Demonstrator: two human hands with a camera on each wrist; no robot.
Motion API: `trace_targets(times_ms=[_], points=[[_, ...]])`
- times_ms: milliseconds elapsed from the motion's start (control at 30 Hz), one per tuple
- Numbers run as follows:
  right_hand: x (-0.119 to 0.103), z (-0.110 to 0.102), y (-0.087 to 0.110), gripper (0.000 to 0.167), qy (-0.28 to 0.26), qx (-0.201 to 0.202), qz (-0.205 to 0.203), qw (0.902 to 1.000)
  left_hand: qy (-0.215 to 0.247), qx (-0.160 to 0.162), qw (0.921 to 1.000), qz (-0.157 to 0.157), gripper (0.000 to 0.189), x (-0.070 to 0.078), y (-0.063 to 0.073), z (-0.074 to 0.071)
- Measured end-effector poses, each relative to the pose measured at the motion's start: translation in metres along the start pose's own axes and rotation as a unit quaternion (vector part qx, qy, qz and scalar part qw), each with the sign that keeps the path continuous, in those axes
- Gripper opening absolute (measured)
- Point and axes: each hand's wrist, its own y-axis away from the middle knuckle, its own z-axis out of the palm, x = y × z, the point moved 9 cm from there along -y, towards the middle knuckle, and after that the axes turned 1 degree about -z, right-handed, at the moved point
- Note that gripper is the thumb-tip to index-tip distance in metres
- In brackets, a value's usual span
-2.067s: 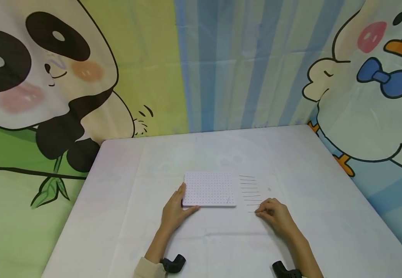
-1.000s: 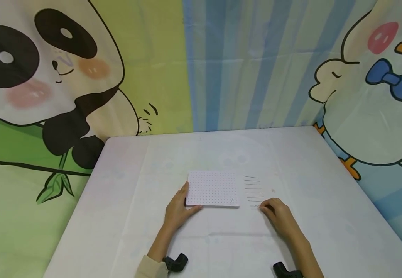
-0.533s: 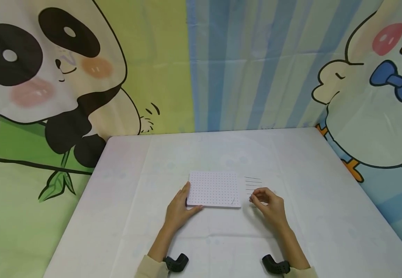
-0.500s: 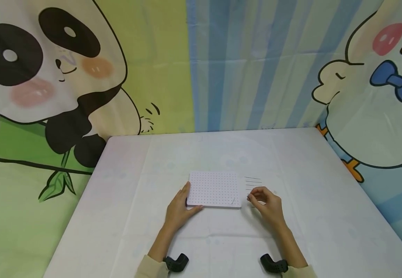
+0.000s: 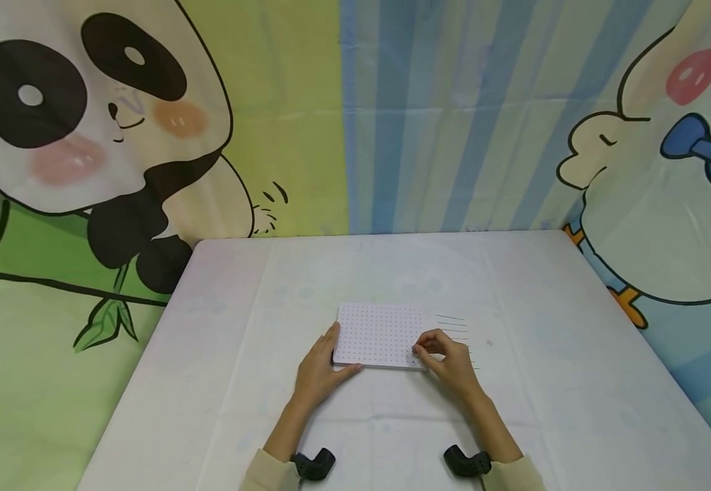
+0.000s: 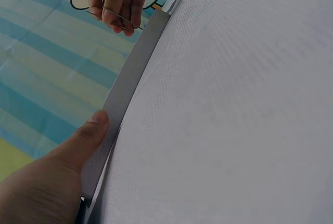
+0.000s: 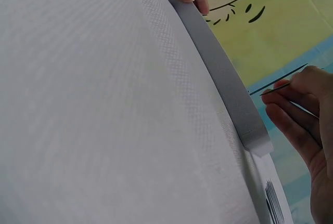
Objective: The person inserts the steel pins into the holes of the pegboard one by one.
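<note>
A white board with a grid of small holes [image 5: 374,334] lies on the table. My left hand [image 5: 318,375] holds its near left corner, thumb [image 6: 93,130] against the front side and fingers along the left side. Over the board's near right corner, my right hand [image 5: 450,365] pinches a thin dark needle-like rod [image 7: 273,89] between thumb and fingertips. The rod's lower end points down toward the board; whether it touches a hole cannot be told. Beside it a second thin rod [image 7: 281,78] stands tilted at the board.
Several more thin rods [image 5: 452,324] lie in a row right of the board, partly behind my right hand. The white-covered table [image 5: 306,273] reaches back to a cartoon-printed curtain [image 5: 294,102]. Black devices [image 5: 314,465] are strapped to both wrists.
My right hand has picked up a rod from the near end of the row and carried it left to the board's near right corner. My left hand stays at the board; the view has shifted slightly.
</note>
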Motion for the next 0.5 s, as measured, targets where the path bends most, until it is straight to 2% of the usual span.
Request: trace_targets(times_ms=[233,500], points=[[0.032,0.009,0.011,0.023,0.013,0.002,0.014,0.9998,0.003,0.0,1.0,0.002,0.098,0.0,0.0,0.0],[0.038,0.011,0.013,0.02,0.032,-0.013,0.015,0.9993,0.0,-0.002,1.0,0.003,0.099,0.001,0.0,0.0]])
